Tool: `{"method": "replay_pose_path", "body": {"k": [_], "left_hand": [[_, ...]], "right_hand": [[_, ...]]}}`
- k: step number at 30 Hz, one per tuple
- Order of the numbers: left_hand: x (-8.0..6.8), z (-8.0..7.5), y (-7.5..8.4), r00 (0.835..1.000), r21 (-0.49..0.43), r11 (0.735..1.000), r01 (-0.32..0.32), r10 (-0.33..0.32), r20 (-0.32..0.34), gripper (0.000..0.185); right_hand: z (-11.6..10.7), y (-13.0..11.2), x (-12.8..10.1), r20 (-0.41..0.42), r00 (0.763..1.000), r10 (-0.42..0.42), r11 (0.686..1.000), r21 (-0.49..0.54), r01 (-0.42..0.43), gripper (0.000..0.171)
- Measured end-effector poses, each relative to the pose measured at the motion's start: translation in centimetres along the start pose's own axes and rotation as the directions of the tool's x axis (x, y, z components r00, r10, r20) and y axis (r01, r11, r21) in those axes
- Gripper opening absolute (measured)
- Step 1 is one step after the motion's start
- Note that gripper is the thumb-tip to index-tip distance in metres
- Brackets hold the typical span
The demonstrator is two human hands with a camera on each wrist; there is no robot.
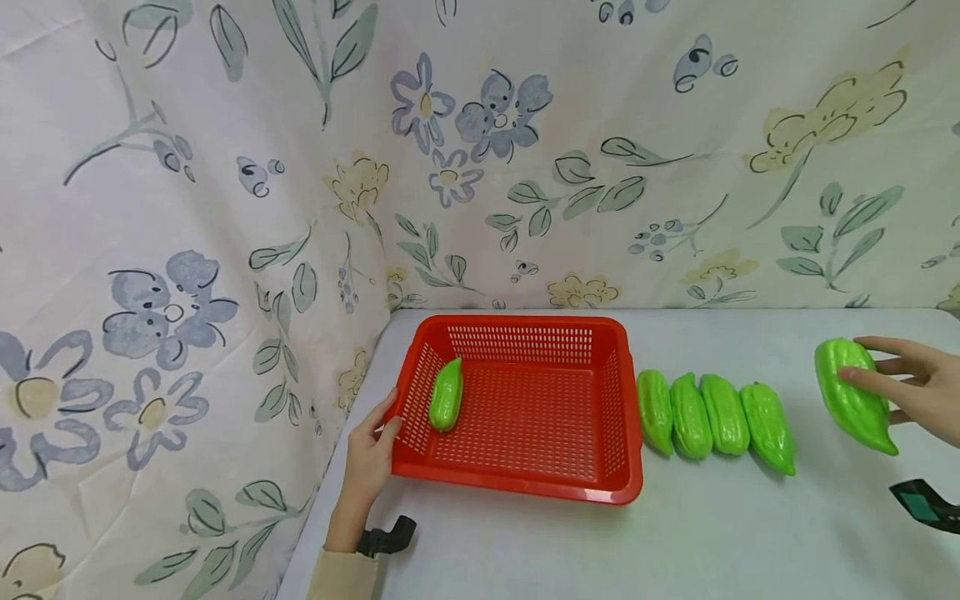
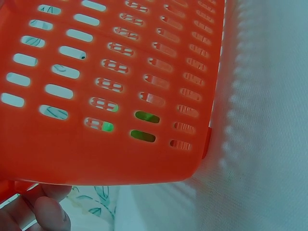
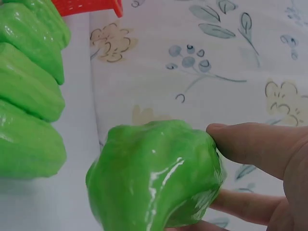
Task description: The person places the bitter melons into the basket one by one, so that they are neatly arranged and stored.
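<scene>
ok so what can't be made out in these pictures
Left wrist view: most of the green vegetable inside the red basket, hidden by its wall.
Right wrist view: some fingertips of the right hand, hidden behind the held vegetable.
Head view: the arm beyond that hand, cut off by the right edge.

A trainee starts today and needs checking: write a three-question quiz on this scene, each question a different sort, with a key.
1. Multiple choice: how many pieces are in the row of green vegetables beside the red basket?
A) three
B) four
C) six

2. True or false: the left hand grips the basket's rim while the right hand holds a green vegetable.

3. Fill the gap: in the head view, the vegetable inside the basket lies nearest the basket's ___ wall.

Key: 1. B; 2. True; 3. left
</scene>
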State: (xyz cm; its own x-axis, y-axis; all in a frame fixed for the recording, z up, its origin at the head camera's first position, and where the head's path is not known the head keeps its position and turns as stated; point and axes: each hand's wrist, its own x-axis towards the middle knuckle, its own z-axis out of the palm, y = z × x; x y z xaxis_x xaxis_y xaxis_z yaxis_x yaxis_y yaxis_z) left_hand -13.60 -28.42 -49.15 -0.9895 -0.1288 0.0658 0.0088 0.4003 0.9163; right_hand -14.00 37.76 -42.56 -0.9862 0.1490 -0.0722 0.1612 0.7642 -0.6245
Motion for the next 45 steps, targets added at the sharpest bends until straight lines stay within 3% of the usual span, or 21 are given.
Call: {"method": "replay_pose_path", "body": {"k": [10, 20, 31, 38, 45], "left_hand": [[0.1, 0.3, 0.2, 1.000, -0.004, 1.000, -0.001, 0.001, 0.002, 0.048], [0.0, 0.2, 0.1, 1.000, -0.009, 1.000, -0.011, 0.011, 0.004, 0.047], [-0.1, 0.1, 0.3, 1.000, -0.012, 1.000, 0.001, -0.001, 0.007, 0.047], [-0.2, -0.1, 0.6, 1.000, 0.009, 1.000, 0.018, -0.018, 0.012, 0.048], [-0.2, -0.1, 0.3, 1.000, 0.020, 1.000, -0.003, 0.003, 0.007, 0.047]], "right_hand": [[0.7, -2.8, 0.2, 0.131, 0.991, -0.034, 0.999, 0.003, 0.034, 0.082], [2.8, -8.1, 1.3, 0.250, 0.955, -0.157, 0.982, 0.143, 0.124, 0.080], [6.5, -13.4, 2.1, 0.295, 0.932, -0.212, 0.964, 0.220, 0.149, 0.078], [8.9, -16.0, 2.5, 0.311, 0.923, -0.228, 0.936, 0.331, 0.120, 0.079], [11.4, -18.6, 3.1, 0.344, 0.904, -0.255, 0.906, 0.412, 0.099, 0.079]]}}
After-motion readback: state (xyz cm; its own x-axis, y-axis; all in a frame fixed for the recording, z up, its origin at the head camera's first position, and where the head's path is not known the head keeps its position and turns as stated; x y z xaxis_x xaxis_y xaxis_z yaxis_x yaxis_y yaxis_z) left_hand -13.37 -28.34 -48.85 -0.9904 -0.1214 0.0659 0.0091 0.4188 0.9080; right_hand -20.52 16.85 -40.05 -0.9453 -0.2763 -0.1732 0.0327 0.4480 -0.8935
